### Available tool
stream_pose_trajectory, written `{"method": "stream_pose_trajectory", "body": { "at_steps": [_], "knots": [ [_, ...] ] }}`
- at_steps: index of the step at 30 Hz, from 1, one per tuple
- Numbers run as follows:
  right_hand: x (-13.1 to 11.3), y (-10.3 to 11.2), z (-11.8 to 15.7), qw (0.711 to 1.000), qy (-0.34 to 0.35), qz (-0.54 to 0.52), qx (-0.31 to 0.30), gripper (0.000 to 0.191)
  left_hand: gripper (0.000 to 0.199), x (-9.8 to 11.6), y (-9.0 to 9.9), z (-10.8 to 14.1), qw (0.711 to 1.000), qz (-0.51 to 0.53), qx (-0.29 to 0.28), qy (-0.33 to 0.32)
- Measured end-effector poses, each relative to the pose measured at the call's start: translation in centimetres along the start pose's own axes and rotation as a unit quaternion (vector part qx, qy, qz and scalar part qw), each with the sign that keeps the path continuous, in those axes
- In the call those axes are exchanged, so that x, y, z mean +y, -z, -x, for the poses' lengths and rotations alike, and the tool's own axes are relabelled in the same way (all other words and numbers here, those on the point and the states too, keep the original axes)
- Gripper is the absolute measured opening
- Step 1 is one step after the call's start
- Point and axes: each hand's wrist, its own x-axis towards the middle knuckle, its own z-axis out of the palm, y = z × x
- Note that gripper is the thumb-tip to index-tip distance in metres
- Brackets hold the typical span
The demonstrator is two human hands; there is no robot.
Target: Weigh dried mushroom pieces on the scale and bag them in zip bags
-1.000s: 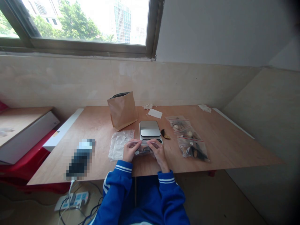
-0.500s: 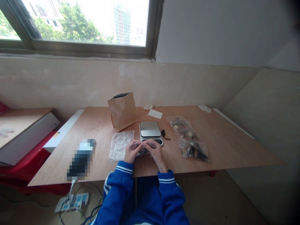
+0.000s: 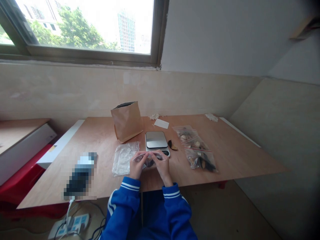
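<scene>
Item: clear soft plastic zip bag (image 3: 150,162) with dark contents, held at the near edge of a silver digital scale (image 3: 156,140). Appears light and limp, its film probably slippery; best taken along the upper edge. Left hand (image 3: 136,168) and right hand (image 3: 162,165): both half-closed, fingers curled, pinching the bag between them. Also on the plywood surface (image 3: 220,160): crumpled clear plastic bag (image 3: 123,159), upright brown kraft-paper bag (image 3: 127,121), filled clear zip bags (image 3: 198,155), dark curved fragment (image 3: 172,145).
</scene>
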Motion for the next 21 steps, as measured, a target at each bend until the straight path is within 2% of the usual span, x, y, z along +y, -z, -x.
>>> {"method": "stream_pose_trajectory", "body": {
  "at_steps": [3,6,9,13,16,21],
  "knots": [
    [0.3,0.5,-0.1,0.999,-0.041,-0.024,0.001,0.023,0.029,-0.1,0.4,-0.3,1.000,0.013,0.009,0.023],
    [0.7,1.1,-0.2,0.997,-0.067,-0.032,0.025,0.031,0.032,0.0,0.9,-0.6,0.998,0.016,0.049,0.036],
    [0.8,1.5,-0.4,0.997,-0.067,-0.033,0.033,0.037,0.037,0.6,1.1,-0.7,0.994,0.042,0.078,0.064],
    [0.4,1.4,-0.3,0.996,-0.062,-0.053,0.029,0.041,0.051,2.1,0.8,-0.4,0.980,0.099,0.100,0.137],
    [0.3,1.2,-0.2,0.996,-0.067,-0.050,0.029,0.040,0.051,2.9,0.6,-0.3,0.971,0.116,0.121,0.169],
    [0.5,1.3,-0.1,0.996,-0.080,-0.036,0.033,0.042,0.052,2.2,0.8,-0.5,0.962,0.149,0.120,0.195]
  ]
}}
